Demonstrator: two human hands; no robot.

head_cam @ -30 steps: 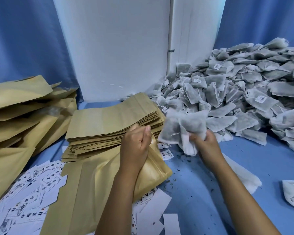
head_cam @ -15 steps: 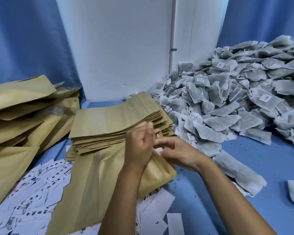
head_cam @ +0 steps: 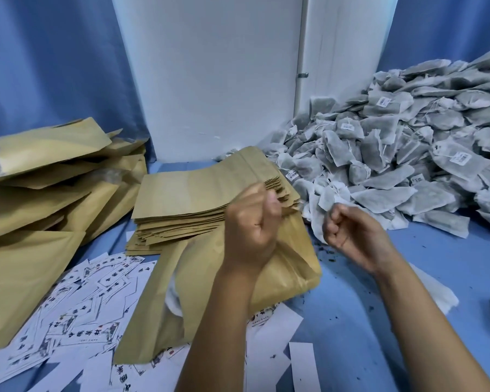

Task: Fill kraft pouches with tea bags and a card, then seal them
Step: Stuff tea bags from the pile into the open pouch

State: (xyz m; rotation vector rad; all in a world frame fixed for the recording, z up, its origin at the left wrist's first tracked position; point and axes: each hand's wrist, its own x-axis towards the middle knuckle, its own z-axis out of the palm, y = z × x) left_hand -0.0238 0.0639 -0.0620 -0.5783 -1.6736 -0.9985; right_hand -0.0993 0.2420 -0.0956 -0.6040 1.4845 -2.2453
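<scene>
Right hand (head_cam: 348, 233) withdrawn; pouch (head_cam: 283, 267) under left hand (head_cam: 251, 224).

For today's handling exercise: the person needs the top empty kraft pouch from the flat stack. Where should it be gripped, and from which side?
Pinch the top pouch of the stack of empty kraft pouches at its right end. There the edges lie fanned and stepped, so probably one layer can be lifted alone. Come from the right, where the right hand is curled and holds nothing; the left hand grips the filled kraft pouch.

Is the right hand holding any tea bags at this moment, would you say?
No, the right hand is curled into a loose fist with nothing in it, beside the kraft pouch.
</scene>
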